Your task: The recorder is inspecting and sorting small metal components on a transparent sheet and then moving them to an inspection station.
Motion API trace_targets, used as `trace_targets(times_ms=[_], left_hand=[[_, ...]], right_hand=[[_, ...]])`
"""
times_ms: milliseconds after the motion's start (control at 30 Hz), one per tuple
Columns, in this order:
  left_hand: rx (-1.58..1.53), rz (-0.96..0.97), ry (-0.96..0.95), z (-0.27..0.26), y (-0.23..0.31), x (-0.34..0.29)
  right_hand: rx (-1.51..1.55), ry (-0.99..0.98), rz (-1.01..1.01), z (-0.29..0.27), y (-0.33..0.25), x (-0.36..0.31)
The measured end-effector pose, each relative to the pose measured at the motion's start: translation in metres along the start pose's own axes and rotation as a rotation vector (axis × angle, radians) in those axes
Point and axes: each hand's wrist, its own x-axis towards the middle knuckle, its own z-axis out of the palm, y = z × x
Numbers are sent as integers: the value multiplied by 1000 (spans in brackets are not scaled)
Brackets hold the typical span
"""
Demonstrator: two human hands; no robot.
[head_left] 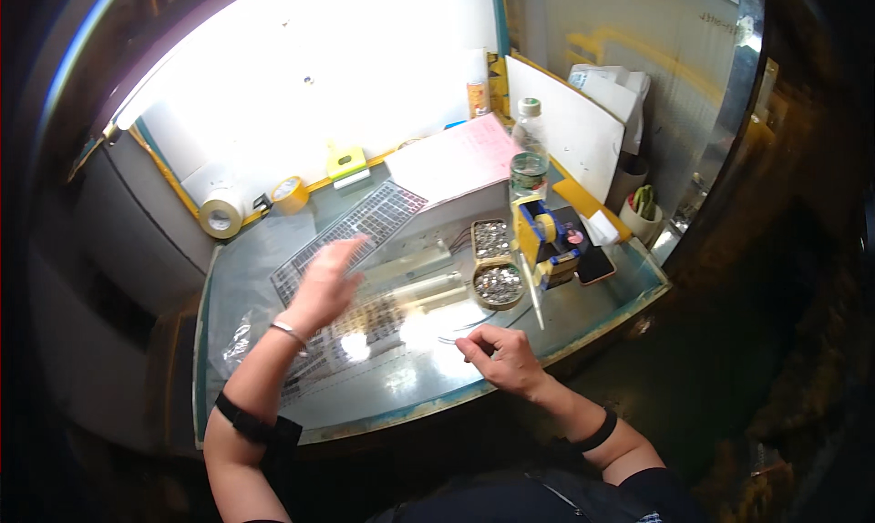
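My left hand (326,288) is raised over a flat grey panel (378,215) with rows of small dark cells, like a keyboard. Its fingers look stretched forward and apart, slightly blurred, with nothing visible in them. Near the table's front edge, my right hand (504,359) is closed, thumb and fingers pinched together. What they hold, if anything, is too small to tell; a thin dark curved line shows close to the fingertips. Beyond this hand stand a round tin (498,286) and a squarish tin (490,239), both full of small shiny metal pieces.
A blue tape dispenser (538,227) stands right of the tins, near a dark phone (597,263). Behind are a clear bottle (529,145), pink and white papers (456,158), and tape rolls (221,215). Crumpled clear plastic (244,336) lies at left on the glass-topped table (401,405).
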Motion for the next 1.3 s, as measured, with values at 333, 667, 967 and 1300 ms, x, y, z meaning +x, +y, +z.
trace_targets(times_ms=[333,667,967,1300], left_hand=[[265,625,-236,109,72,104],[267,684,-190,113,75,117],[355,193,-352,79,43,108],[-64,-123,-269,70,58,35]], right_hand=[[26,107,-193,-5,-3,-2],[65,117,-230,-8,-3,-2],[54,112,-236,-9,-3,-1],[48,134,-153,-8,-6,-1]])
